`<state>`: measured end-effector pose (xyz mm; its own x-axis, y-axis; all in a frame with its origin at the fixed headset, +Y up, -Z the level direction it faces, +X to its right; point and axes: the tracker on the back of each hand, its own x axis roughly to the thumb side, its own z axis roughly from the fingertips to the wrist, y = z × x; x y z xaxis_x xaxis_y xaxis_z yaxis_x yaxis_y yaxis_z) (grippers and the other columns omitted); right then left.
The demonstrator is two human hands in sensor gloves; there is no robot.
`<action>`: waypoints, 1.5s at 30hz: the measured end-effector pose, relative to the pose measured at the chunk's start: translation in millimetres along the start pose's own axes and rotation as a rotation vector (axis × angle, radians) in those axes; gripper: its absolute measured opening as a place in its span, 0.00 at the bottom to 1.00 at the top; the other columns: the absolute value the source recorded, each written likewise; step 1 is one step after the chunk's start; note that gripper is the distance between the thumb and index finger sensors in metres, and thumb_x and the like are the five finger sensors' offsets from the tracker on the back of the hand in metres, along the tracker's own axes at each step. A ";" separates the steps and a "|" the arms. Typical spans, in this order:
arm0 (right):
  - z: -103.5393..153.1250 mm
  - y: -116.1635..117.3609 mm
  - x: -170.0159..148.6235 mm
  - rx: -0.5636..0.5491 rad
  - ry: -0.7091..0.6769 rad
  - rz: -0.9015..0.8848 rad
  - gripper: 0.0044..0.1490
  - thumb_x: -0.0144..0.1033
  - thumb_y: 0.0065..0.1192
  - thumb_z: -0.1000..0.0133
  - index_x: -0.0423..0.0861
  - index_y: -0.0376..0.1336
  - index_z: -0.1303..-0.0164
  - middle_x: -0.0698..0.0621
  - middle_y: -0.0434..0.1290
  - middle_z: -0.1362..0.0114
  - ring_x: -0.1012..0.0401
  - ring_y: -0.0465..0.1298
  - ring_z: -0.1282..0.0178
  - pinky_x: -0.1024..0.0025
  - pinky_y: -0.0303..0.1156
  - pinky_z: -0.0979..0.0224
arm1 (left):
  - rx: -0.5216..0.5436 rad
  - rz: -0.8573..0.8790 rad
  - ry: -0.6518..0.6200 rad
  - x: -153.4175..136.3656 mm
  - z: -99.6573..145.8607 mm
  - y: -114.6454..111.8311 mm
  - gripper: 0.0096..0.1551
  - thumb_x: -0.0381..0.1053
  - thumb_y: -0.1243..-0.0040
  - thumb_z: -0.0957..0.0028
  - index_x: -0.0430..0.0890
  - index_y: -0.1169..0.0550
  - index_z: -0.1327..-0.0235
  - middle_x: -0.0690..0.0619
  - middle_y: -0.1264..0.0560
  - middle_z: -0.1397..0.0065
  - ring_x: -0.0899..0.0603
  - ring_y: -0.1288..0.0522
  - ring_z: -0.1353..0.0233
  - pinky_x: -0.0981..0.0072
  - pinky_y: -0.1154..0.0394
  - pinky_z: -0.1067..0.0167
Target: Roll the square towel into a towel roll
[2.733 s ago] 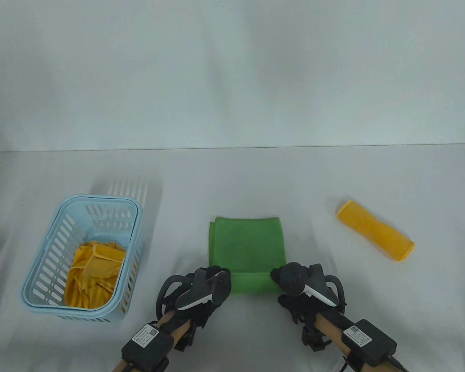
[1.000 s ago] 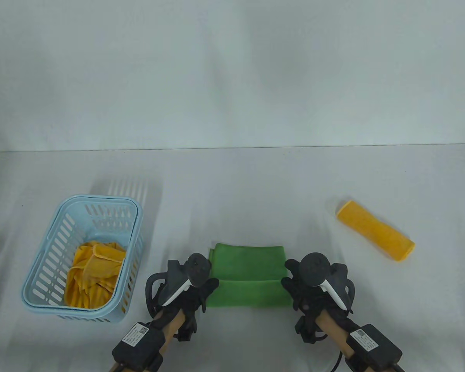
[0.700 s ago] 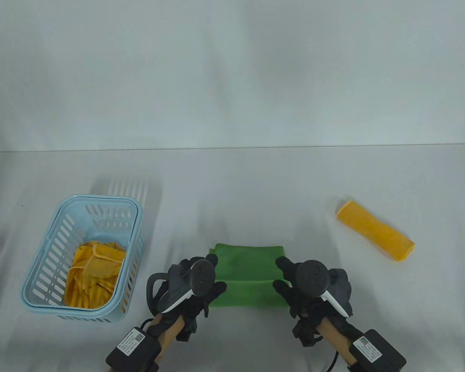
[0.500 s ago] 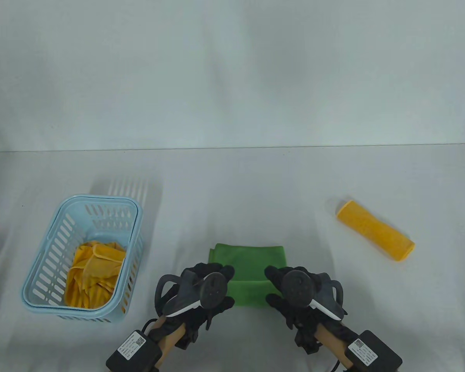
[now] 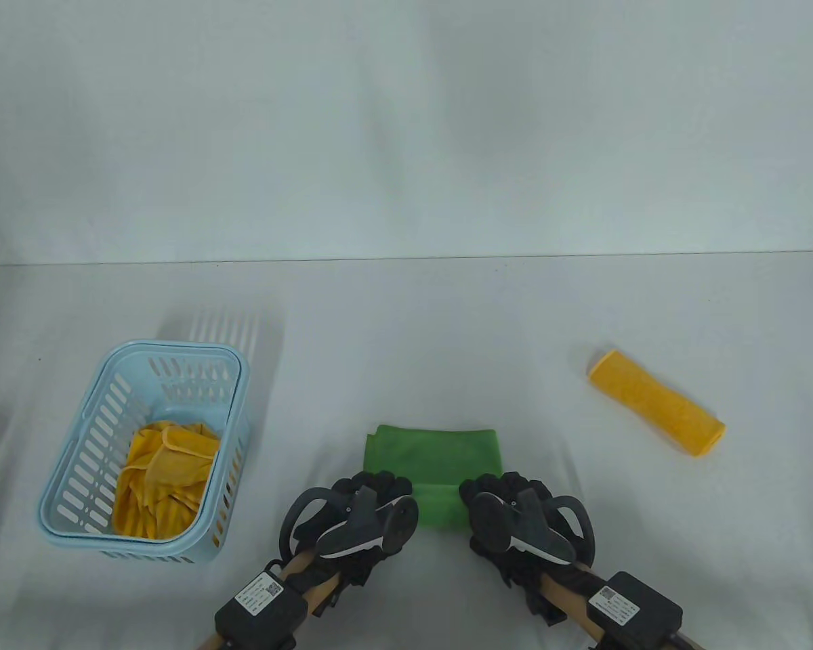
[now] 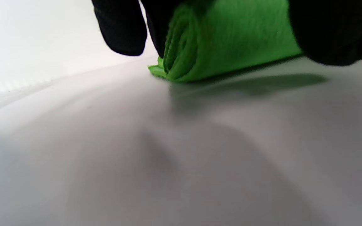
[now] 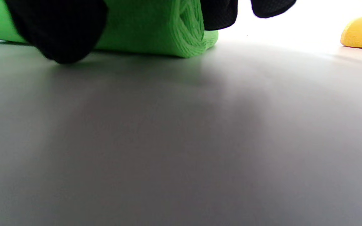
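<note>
Green towel (image 5: 433, 460) lies half rolled on the desk (image 5: 406, 325), near centre; left hand (image 5: 372, 504) and right hand (image 5: 505, 508) each curl their grip round the roll's ends.

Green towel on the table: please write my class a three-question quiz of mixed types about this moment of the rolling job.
1. True or false: the green towel is already fully rolled.
2. Where do the loose yellow cloths lie? A) in the blue basket B) on the bare table C) under the green towel
3. Fill in: both the left hand and the right hand grip the towel's ____ part.

Key:
1. False; a flat part lies beyond the roll.
2. A
3. rolled; coiled layers show at each end in the wrist views.
</note>
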<state>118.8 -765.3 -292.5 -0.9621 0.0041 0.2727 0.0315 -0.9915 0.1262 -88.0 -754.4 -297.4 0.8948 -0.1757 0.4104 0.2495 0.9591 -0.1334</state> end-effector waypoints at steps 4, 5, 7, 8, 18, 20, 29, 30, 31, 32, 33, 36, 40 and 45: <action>-3.6 0.6 -4.6 -0.001 0.026 -0.033 0.46 0.52 0.66 0.59 0.65 0.50 0.31 0.61 0.58 0.22 0.53 0.61 0.21 0.45 0.59 0.23 | 0.001 -0.005 0.026 -0.9 -1.8 -2.5 0.48 0.60 0.38 0.59 0.61 0.46 0.25 0.60 0.43 0.19 0.48 0.36 0.20 0.51 0.34 0.23; -4.3 0.3 -6.3 -0.003 0.034 -0.050 0.44 0.51 0.64 0.58 0.65 0.50 0.31 0.61 0.59 0.22 0.53 0.62 0.21 0.45 0.60 0.23 | 0.004 -0.010 0.026 -1.4 -1.9 -2.2 0.46 0.59 0.40 0.58 0.62 0.45 0.25 0.61 0.43 0.19 0.49 0.35 0.20 0.52 0.34 0.23; -6.7 -1.2 -11.6 -0.010 0.056 -0.114 0.42 0.51 0.63 0.58 0.66 0.52 0.32 0.60 0.61 0.23 0.53 0.64 0.23 0.46 0.61 0.24 | 0.003 0.013 0.034 -4.3 -2.5 -0.4 0.44 0.59 0.41 0.57 0.63 0.45 0.26 0.61 0.42 0.20 0.49 0.34 0.20 0.52 0.33 0.23; -7.6 -2.0 -13.7 -0.008 0.064 -0.138 0.42 0.51 0.63 0.58 0.67 0.52 0.32 0.60 0.62 0.24 0.53 0.65 0.23 0.47 0.62 0.25 | 0.001 0.042 0.040 -6.5 -2.8 1.1 0.44 0.59 0.41 0.57 0.63 0.44 0.26 0.62 0.41 0.20 0.50 0.34 0.20 0.52 0.33 0.24; -14.5 -10.0 -47.6 0.016 0.249 -0.506 0.44 0.55 0.64 0.61 0.60 0.55 0.32 0.58 0.74 0.34 0.55 0.72 0.32 0.48 0.66 0.29 | -0.064 0.522 0.173 -44.1 -5.0 6.0 0.41 0.66 0.39 0.61 0.57 0.30 0.31 0.60 0.23 0.32 0.48 0.19 0.33 0.48 0.27 0.30; -13.7 -10.7 -49.9 0.017 0.267 -0.532 0.44 0.56 0.64 0.61 0.59 0.56 0.32 0.58 0.76 0.38 0.55 0.74 0.36 0.48 0.67 0.30 | -0.065 0.544 0.193 -46.9 -4.2 6.8 0.42 0.67 0.40 0.62 0.56 0.29 0.32 0.59 0.20 0.35 0.48 0.18 0.36 0.48 0.26 0.32; -11.8 -6.7 -50.7 0.010 0.335 -0.499 0.41 0.60 0.63 0.63 0.56 0.64 0.39 0.56 0.82 0.60 0.56 0.80 0.55 0.50 0.72 0.38 | -0.092 0.519 0.255 -51.2 -4.9 0.7 0.41 0.70 0.41 0.64 0.52 0.23 0.38 0.61 0.13 0.53 0.49 0.13 0.53 0.50 0.21 0.40; -12.9 -6.3 -50.4 0.006 0.341 -0.482 0.41 0.60 0.62 0.63 0.56 0.64 0.39 0.56 0.82 0.60 0.56 0.80 0.56 0.50 0.72 0.39 | -0.082 0.499 0.277 -51.5 -5.9 -0.1 0.41 0.71 0.42 0.64 0.53 0.23 0.37 0.61 0.13 0.53 0.49 0.13 0.53 0.50 0.22 0.39; -13.8 -5.7 -50.3 -0.001 0.344 -0.466 0.40 0.60 0.62 0.63 0.57 0.64 0.39 0.56 0.82 0.61 0.56 0.79 0.56 0.50 0.72 0.39 | -0.073 0.480 0.299 -51.8 -6.2 -0.8 0.41 0.71 0.42 0.64 0.53 0.23 0.37 0.61 0.14 0.52 0.49 0.13 0.53 0.50 0.22 0.39; -14.1 -5.4 -50.7 -0.003 0.349 -0.459 0.40 0.60 0.62 0.63 0.57 0.64 0.39 0.56 0.82 0.61 0.56 0.79 0.56 0.50 0.71 0.39 | -0.071 0.471 0.310 -52.3 -6.2 -1.5 0.41 0.71 0.42 0.64 0.53 0.23 0.37 0.61 0.14 0.52 0.49 0.14 0.53 0.50 0.22 0.39; -13.9 -5.4 -51.1 -0.003 0.352 -0.460 0.41 0.61 0.62 0.63 0.57 0.64 0.39 0.56 0.82 0.61 0.56 0.79 0.56 0.50 0.71 0.39 | -0.067 0.466 0.319 -52.7 -5.9 -1.9 0.41 0.71 0.42 0.64 0.54 0.23 0.37 0.61 0.14 0.52 0.49 0.14 0.53 0.50 0.22 0.39; -13.5 -6.4 -55.5 0.002 0.367 -0.489 0.41 0.61 0.61 0.63 0.57 0.65 0.39 0.56 0.82 0.61 0.56 0.79 0.56 0.50 0.71 0.39 | -0.052 0.449 0.340 -56.3 -5.4 -1.4 0.41 0.71 0.42 0.64 0.54 0.23 0.37 0.61 0.14 0.51 0.49 0.14 0.52 0.49 0.23 0.38; -11.9 -9.6 -60.7 0.007 0.377 -0.526 0.43 0.62 0.61 0.63 0.57 0.63 0.37 0.56 0.81 0.54 0.55 0.79 0.50 0.49 0.70 0.36 | -0.039 0.470 0.351 -61.0 -2.8 1.0 0.41 0.70 0.42 0.63 0.54 0.24 0.36 0.60 0.15 0.47 0.47 0.14 0.48 0.48 0.23 0.37; -9.1 -17.8 -61.9 0.009 0.365 -0.521 0.46 0.64 0.61 0.63 0.59 0.58 0.33 0.55 0.76 0.39 0.52 0.74 0.37 0.47 0.68 0.32 | -0.002 0.459 0.347 -65.3 0.7 8.8 0.43 0.71 0.42 0.64 0.55 0.25 0.34 0.57 0.17 0.38 0.44 0.16 0.40 0.45 0.25 0.35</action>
<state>175.3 -749.1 -320.3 -0.8821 0.4397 -0.1688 -0.4650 -0.8701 0.1633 -144.4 -734.3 -324.7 0.9805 0.1963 -0.0099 -0.1933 0.9539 -0.2298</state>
